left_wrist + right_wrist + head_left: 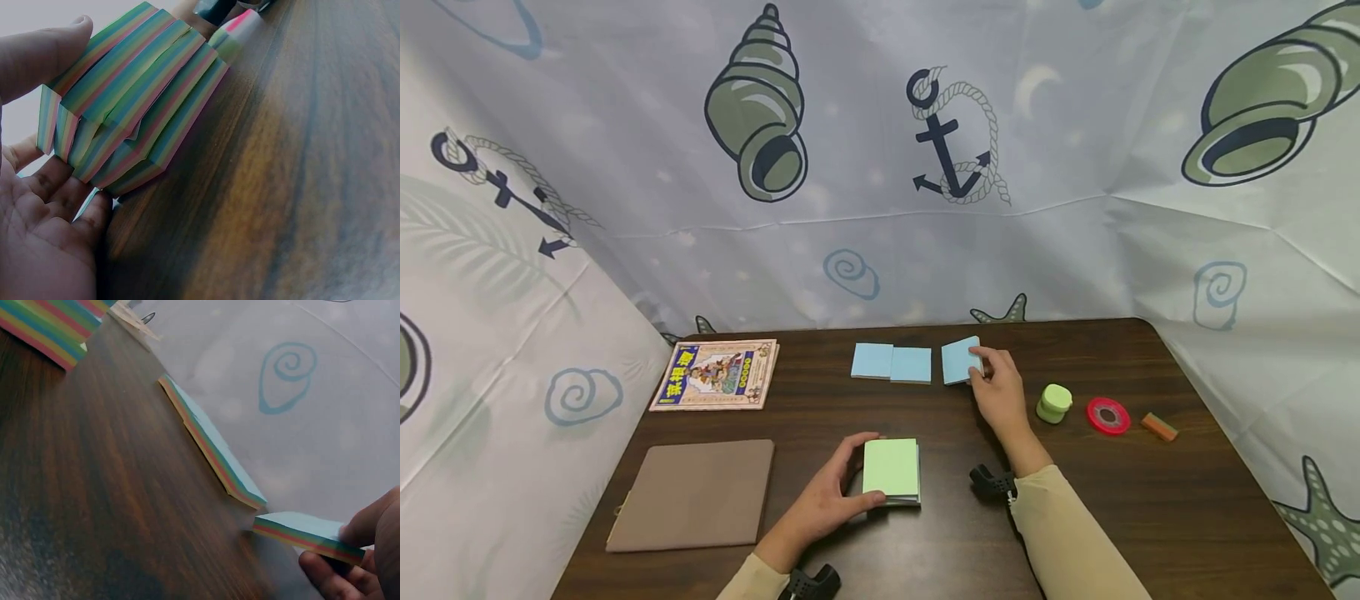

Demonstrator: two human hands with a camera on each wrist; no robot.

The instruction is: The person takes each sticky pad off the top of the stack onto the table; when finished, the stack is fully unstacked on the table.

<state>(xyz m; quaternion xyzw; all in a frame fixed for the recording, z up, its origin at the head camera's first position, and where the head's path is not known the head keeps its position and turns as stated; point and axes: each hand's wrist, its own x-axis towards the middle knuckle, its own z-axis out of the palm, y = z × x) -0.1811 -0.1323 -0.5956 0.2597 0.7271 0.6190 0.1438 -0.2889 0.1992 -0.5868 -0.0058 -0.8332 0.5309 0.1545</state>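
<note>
Two hands work on a dark wood table (1120, 517), each on a pad of sticky notes. At far left lie a picture book (717, 374) and, nearer the person, a brown folder (692, 493), both flat and well apart from the hands.

Left hand (829, 498): its grip is closed on the thick pad (891, 471), thumb on the near edge and fingers curled round the far-left side. The pad rests on the table, green sheet uppermost. In the left wrist view its striped side (131, 100) shows steps, so the layers appear fanned or split into blocks rather than square. The hold probably steadies the pad so that it does not slide.

Behind it, near the table's far edge, two thin blue pads (891, 363) lie flat, touching side by side in a row. The right wrist view shows them as one low striped strip (212, 447).

Right hand (1000, 392): its grip pinches a third thin blue pad (960, 360) at the pad's right edge. This pad sits just right of the row, a small gap apart and turned slightly out of line. In the right wrist view (306, 534) it may be raised off the table, though the angle is too low to be certain. Holding it by the edge leaves its left side free to meet the row.

Right of that hand, well apart, lie a green tape roll (1054, 403), a red disc (1108, 415) and an orange eraser (1159, 427).
</note>
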